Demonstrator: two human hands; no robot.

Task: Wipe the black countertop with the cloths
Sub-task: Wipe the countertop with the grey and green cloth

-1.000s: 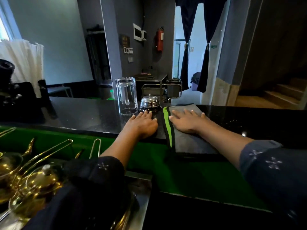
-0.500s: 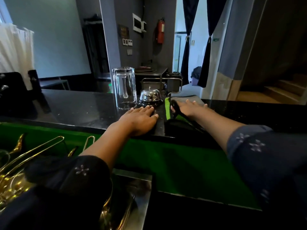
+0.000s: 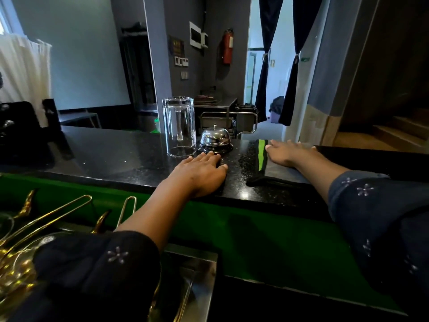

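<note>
I note the grey cloth (image 3: 282,169), with its green stripe (image 3: 261,155), lying flat on the black tabletop (image 3: 111,154). Its long axis runs from the near edge of the tabletop toward the far edge. The right hand (image 3: 286,153) lies on the cloth's far end, fingers (image 3: 276,145) straight and spread, pressing, not gripping. The left hand (image 3: 200,174) lies flat on the tabletop to the left of the cloth and apart from it, fingers extended; whether a second cloth sits beneath it I cannot tell. Its fingertips lie just beside the base of the service bell (image 3: 215,138), with an upturned glass mug (image 3: 179,126) close by. In my judgement the right hand leads the next wipe, and the unwiped surface lies to the cloth's right.
</note>
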